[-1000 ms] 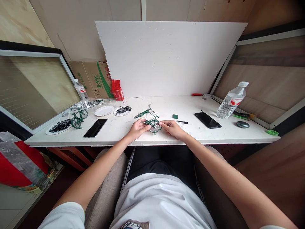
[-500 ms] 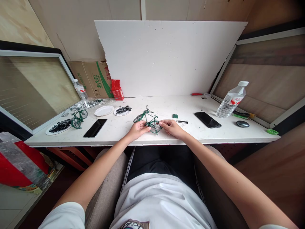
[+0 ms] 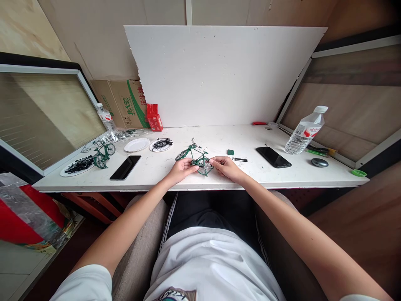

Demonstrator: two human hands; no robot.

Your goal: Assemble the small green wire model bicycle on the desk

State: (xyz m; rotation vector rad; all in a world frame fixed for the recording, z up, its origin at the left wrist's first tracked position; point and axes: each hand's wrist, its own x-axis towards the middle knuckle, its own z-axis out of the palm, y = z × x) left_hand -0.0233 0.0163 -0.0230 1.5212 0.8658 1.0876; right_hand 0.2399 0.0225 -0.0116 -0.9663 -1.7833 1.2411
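A small green model bicycle stands upright on the white table, just beyond the near edge. My left hand pinches its frame near the rear wheel from the left. My right hand pinches the same wheel's right side with fingertips together. A small green part and a thin black tool lie just beyond my right hand.
To the left lie a black phone, two white plates with black parts, a second green model bicycle and a bottle. On the right are another phone, a water bottle and a dark round object. A white board leans behind.
The model bicycle has swung from a tipped, lifted pose to standing more level on the table. Both hands have stayed at its rear wheel.
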